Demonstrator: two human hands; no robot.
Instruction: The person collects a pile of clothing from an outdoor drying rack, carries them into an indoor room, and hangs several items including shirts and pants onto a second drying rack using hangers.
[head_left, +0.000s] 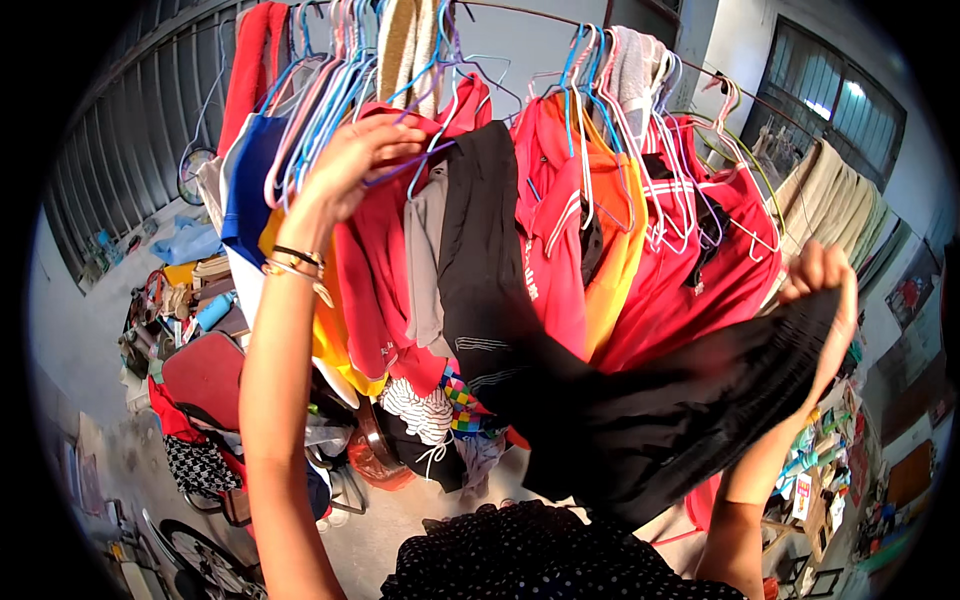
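Note:
My left hand (360, 154) is raised at the left, fingers curled around one end of a purple wire hanger (405, 166). Over the hanger's other end hangs one part of a pair of black trousers (484, 247), with thin white stripes printed low on it. My right hand (817, 277), out at the right, grips the gathered waistband of the trousers. Their cloth sags between the hanger and this hand, in front of my polka-dot top (517, 555). My left thumb is mostly hidden.
A wire line (525, 10) crosses above, crowded with coloured hangers, red shirts (551, 217), an orange garment (611, 195) and towels (637, 75). Behind at left stand a red-backed chair (202, 379) and piled household goods. A bicycle wheel (206, 555) lies low left; a cluttered table (817, 480) is at right.

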